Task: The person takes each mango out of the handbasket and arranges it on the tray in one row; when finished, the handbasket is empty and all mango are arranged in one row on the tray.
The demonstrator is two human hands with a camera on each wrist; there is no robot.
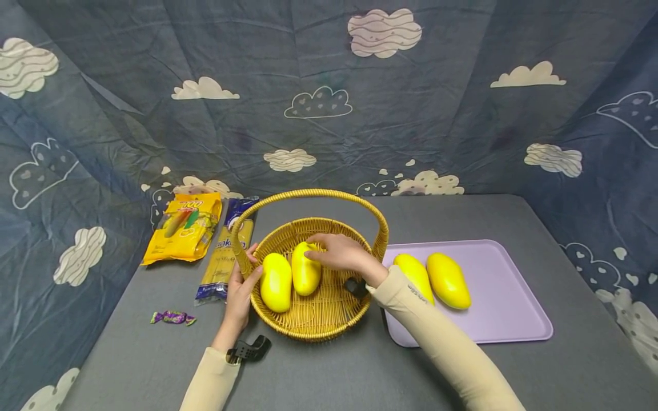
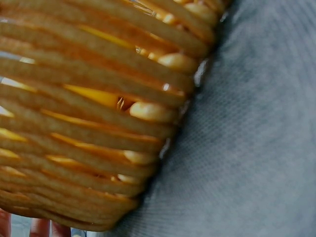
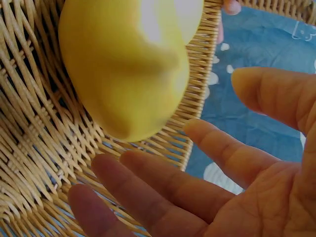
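A woven wicker basket (image 1: 334, 308) with a tall arched handle stands mid-table. Inside it, towards the left, lie two yellow mangoes, a left one (image 1: 276, 283) and a right one (image 1: 305, 274). My left hand (image 1: 239, 299) grips the basket's left rim, thumb over the edge and fingers outside. In the left wrist view the woven side (image 2: 98, 113) fills the picture, with fingertips (image 2: 39, 228) at the bottom. Over the basket, my right hand (image 1: 341, 252) is beside the right mango. The right wrist view shows its fingers (image 3: 163, 190) spread, apart from a mango (image 3: 123, 74).
Right of the basket lies a lilac tray (image 1: 506, 302) with two more mangoes, one (image 1: 448, 281) in full view, another (image 1: 413, 271) partly behind the right sleeve. On the left are a yellow candy bag (image 1: 182, 228), a spaghetti pack (image 1: 226, 251) and a purple-wrapped candy (image 1: 173, 318).
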